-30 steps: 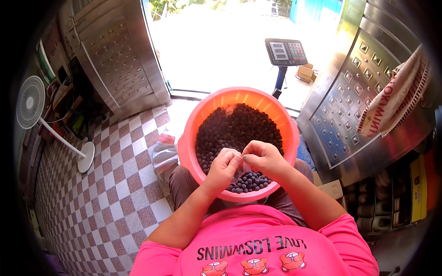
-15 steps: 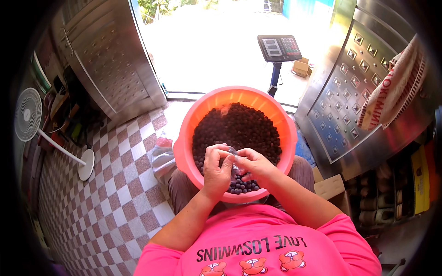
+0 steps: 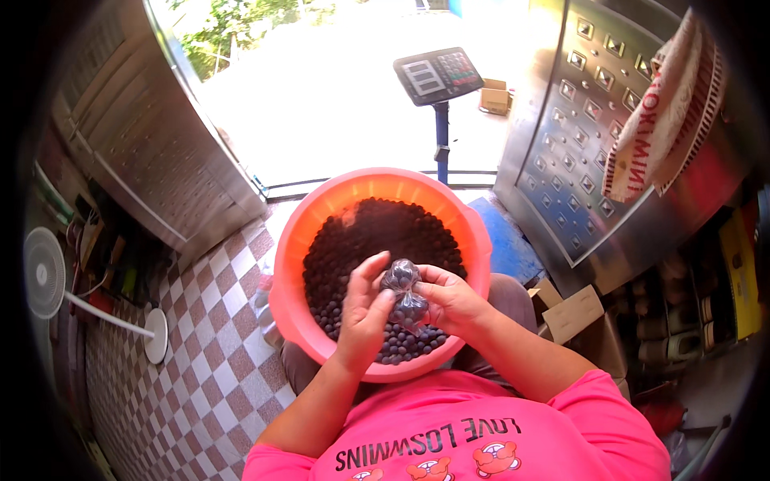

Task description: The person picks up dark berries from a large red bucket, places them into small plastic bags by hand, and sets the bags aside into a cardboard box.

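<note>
A small clear plastic bag (image 3: 402, 276) with dark round fruits inside is between my hands, pinched in at its middle. My right hand (image 3: 454, 302) grips it from the right, thumb and fingers closed on the plastic. Beside it on the left, my left hand (image 3: 365, 313) has its fingers apart and raised, the thumb close against the bag; whether it touches cannot be made out. Below both hands stands a large coral-pink tub (image 3: 289, 301), holding a heap of loose dark round fruits (image 3: 393, 232). The tub sits between my knees.
Beyond the tub, a platform scale's display (image 3: 439, 76) rises on a blue post before the open doorway. Metal doors (image 3: 553, 160) flank it, a cloth (image 3: 650, 136) hanging on the right one. A white fan (image 3: 44, 272) stands left; an open carton (image 3: 573, 313) and shoes are right.
My left fingers have spread from their closed hold. The bag, mostly hidden by the fingers before, now shows with fruits in its upper and lower parts. The whole view has shifted.
</note>
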Motion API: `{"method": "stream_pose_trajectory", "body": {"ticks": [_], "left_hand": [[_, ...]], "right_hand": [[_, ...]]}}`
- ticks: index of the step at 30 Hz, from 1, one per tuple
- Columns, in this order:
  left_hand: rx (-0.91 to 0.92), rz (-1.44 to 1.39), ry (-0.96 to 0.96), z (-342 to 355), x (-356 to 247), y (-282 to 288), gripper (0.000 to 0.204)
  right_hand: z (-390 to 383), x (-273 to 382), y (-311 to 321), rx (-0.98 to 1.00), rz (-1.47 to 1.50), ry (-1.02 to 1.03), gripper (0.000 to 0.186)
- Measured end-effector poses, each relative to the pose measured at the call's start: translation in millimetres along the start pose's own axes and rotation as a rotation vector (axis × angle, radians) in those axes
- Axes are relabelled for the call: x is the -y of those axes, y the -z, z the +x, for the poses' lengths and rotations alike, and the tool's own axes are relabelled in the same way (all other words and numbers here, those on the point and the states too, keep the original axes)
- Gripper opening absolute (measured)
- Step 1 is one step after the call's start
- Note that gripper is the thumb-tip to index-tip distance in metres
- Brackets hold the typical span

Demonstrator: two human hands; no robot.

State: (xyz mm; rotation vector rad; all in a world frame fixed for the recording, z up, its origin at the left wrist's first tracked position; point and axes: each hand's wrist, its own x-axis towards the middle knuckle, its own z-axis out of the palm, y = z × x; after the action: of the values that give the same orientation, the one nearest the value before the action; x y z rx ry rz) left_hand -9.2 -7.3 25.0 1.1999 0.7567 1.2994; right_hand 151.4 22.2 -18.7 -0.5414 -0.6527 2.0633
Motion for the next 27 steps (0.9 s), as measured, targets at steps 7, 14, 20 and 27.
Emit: {"method": "stream_pose_trajectory", "body": {"ticks": [7,14,20,27], "left_hand": [[-0.098,1.153,-0.468,8.2,-23.2,55.0,0.028],[0.065,1.769,-0.214,-1.2,-22.7,91.2,0.028],[0.083,1.890,-0.189,4.7,-12.9,93.0,0.023],[0.124,1.950,-0.113,5.5,-10.7,87.2,0.029]], "right_hand": [[-26.4,90.8,62.4,-0.064,-0.003,0.193,0.025],[-29.8,103.8,222.5,-0.683,-0.244,0.294,0.019],[1.7,10.5,361.6,-1.013,-0.289,0.069,0.024],[34.7,-41.5,429.6,-1.171,-0.446,-0.062,0.025]]}}
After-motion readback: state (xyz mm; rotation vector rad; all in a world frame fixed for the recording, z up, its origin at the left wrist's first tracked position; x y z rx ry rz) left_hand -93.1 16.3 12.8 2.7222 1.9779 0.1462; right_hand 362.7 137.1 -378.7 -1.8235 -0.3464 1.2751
